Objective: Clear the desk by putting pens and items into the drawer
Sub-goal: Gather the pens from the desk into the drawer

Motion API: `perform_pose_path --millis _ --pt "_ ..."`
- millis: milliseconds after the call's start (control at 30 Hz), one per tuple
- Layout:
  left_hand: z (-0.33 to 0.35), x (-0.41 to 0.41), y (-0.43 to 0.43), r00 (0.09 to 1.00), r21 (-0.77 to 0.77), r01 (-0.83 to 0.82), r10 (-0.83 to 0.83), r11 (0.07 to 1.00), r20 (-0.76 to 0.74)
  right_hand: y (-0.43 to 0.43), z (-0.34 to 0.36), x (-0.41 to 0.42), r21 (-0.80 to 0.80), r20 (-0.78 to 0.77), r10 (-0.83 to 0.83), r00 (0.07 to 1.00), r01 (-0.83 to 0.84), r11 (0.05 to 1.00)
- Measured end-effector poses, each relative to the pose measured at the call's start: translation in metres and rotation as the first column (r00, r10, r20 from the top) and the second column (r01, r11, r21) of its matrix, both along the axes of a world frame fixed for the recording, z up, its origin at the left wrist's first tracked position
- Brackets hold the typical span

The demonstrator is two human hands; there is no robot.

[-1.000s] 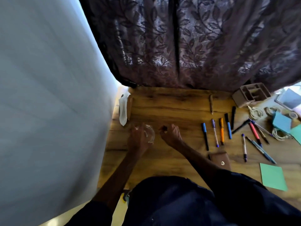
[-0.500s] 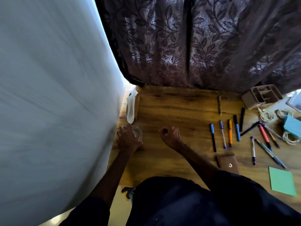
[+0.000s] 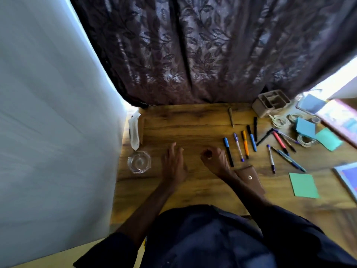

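Several pens point(image 3: 245, 144) lie spread over the right half of the wooden desk point(image 3: 193, 120). A brown leather pouch point(image 3: 251, 178) with a snap lies near the front, partly under my right wrist. My left hand point(image 3: 173, 167) hovers over the desk with straight fingers and holds nothing. My right hand point(image 3: 214, 159) is curled into a loose fist beside the leftmost blue-capped pen point(image 3: 229, 153); nothing shows in it. A clear glass dish point(image 3: 139, 162) stands at the desk's left edge, apart from my left hand. No drawer is in view.
A white cloth point(image 3: 134, 132) lies at the left edge by the wall. At the back right stand a brown organiser tray point(image 3: 270, 103), coiled cords point(image 3: 279, 120), blue and green note pads point(image 3: 316, 134) and a green sheet point(image 3: 304, 185). A dark curtain hangs behind.
My left hand let go of the glass dish at the left edge and moved right toward the middle. The right hand stayed curled in place.
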State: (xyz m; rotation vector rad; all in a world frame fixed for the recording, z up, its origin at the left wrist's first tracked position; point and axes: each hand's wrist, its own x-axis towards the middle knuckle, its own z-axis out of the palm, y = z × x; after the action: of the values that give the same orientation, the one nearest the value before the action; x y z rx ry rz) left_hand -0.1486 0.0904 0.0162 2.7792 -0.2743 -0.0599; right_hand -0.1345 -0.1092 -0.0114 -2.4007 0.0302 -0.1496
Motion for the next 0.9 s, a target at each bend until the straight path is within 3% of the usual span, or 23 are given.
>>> perform_pose_path --millis 167,300,433,633,900 --pt "0.009 -0.011 -0.054 0.985 -0.015 0.156 -0.157 0.988 -0.078 -0.038 0.015 -0.053 0.031 -0.073 -0.231 0.970 0.234 0.972" --pt "0.014 -0.024 -0.093 0.959 -0.073 0.274 -0.278 0.959 -0.047 -0.069 0.024 -0.094 -0.008 -0.108 -0.378 0.920 0.379 0.925" --pt "0.010 -0.043 -0.126 0.920 -0.070 0.380 -0.385 0.922 -0.079 -0.096 0.026 -0.137 0.114 -0.162 -0.378 0.911 0.398 0.910" --pt "0.019 -0.073 -0.167 0.869 -0.096 0.486 -0.492 0.869 -0.056 -0.128 0.023 -0.180 0.085 -0.297 -0.397 0.868 0.438 0.895" --pt "0.033 -0.107 -0.246 0.838 -0.101 0.541 -0.546 0.835 -0.019 -0.190 0.041 -0.213 0.126 -0.256 -0.505 0.824 0.546 0.828"
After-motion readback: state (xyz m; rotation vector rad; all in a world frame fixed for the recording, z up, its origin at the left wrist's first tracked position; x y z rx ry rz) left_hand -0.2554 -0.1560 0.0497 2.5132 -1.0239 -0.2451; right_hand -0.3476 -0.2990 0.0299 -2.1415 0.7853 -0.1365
